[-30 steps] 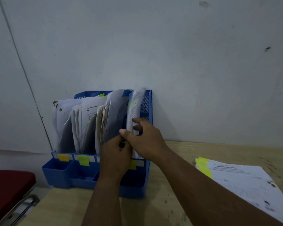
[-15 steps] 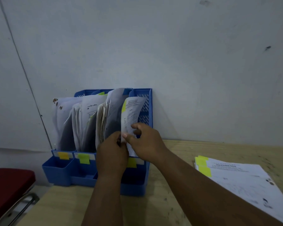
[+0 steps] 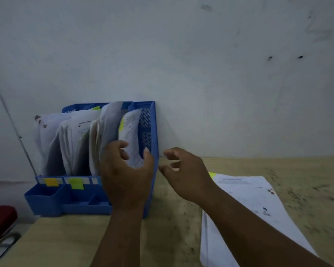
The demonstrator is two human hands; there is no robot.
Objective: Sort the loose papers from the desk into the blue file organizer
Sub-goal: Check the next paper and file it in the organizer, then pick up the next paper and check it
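The blue file organizer (image 3: 153, 132) stands on the desk against the wall, its slots stuffed with upright papers. In its rightmost slot stands a printed sheet with a yellow tab (image 3: 132, 130). My left hand (image 3: 125, 178) is in front of that slot, its thumb and curled fingers cupping the sheet's lower part. My right hand (image 3: 183, 170) hovers just right of the organizer's side wall, with loosely curled fingers that hold nothing. A stack of loose papers (image 3: 255, 205), also with a yellow tab, lies flat on the desk under my right forearm.
The wooden desk (image 3: 307, 174) is speckled with dark marks and runs to the wall behind. Yellow and green labels mark the organizer's front trays (image 3: 46, 197). A red chair seat (image 3: 0, 218) with a metal frame sits at the lower left, beside the desk.
My right hand has let go of the tabbed sheet and moved right, off the organizer. The sheet has sunk lower into the rightmost slot, and my left hand stays on it.
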